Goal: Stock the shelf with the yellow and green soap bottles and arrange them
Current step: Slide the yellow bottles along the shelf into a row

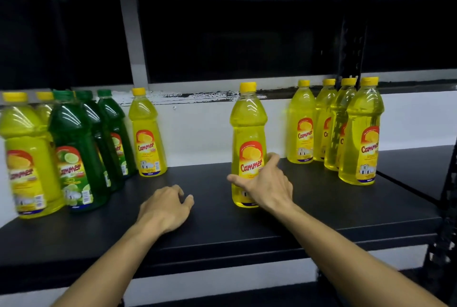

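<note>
A yellow soap bottle (248,131) stands upright in the middle of the black shelf (210,230). My right hand (268,185) grips its lower body, thumb on the left side and fingers round the right. My left hand (164,206) rests on the shelf to the left of that bottle, fingers loosely curled, holding nothing. At the left stand three green bottles (76,158) in a row running back, with yellow bottles (27,158) beside them and one yellow bottle (147,133) to their right. Several yellow bottles (359,133) cluster at the right.
A white wall (205,131) backs the shelf, with a dark window area above. A black perforated upright (353,34) stands behind the right cluster. Another shelf board (415,168) adjoins at the right. Bare shelf surface lies between the left group and the held bottle.
</note>
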